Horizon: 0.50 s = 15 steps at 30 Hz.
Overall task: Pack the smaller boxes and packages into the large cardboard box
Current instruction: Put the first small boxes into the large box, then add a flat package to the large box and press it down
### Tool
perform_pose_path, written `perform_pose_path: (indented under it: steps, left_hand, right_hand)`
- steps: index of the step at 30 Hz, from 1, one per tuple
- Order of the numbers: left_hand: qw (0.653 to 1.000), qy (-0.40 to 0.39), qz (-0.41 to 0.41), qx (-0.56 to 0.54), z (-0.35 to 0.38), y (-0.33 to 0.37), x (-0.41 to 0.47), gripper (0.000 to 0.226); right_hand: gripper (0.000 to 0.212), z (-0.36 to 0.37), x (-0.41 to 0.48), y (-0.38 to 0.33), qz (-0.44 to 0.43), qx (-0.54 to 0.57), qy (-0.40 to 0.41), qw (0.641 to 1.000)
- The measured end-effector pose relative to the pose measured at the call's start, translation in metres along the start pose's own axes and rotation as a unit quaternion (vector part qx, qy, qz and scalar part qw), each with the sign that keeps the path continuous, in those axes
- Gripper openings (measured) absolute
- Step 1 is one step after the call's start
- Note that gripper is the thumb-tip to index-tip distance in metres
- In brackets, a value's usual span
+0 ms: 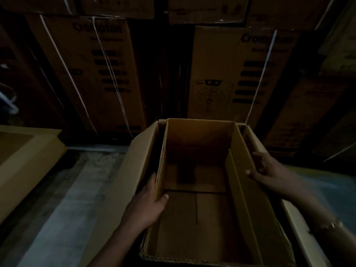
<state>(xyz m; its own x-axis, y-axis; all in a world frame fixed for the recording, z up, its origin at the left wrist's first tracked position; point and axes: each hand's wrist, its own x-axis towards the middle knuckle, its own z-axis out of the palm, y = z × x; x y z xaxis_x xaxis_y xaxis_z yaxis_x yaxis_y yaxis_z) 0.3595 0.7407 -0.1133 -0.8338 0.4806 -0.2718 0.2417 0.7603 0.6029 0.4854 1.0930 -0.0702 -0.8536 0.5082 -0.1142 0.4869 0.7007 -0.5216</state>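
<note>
Gripping the large cardboard box (194, 189) by opposite walls, we are curling our left hand (148, 201) and right hand (267, 170) over its light, flexing rims.

Left tall carton (86, 74): brand "Crompton" in dark print near top; smaller line beneath too blurred to read. Right tall carton (217, 70): same brand, "Crom" clear, remaining letters smeared, crossed by white strap (262, 74). Dark oval labels (107, 62) in column on both cartons: wording illegible. Upper cartons (208, 8): print unreadable.
</note>
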Motion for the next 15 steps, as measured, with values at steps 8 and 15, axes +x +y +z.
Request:
perform_pose_path:
  steps: [8, 15]
  left_hand:
    - [0.999, 0.025, -0.001, 0.021, 0.007, 0.001, -0.039, 0.083]
    - [0.997, 0.074, 0.023, 0.019, 0.003, -0.005, -0.074, 0.086]
  right_hand:
    - [0.073, 0.025, -0.114, 0.008, -0.011, 0.058, -0.022, 0.998]
    - [0.08, 0.026, -0.134, -0.001, -0.031, 0.019, -0.003, 0.999]
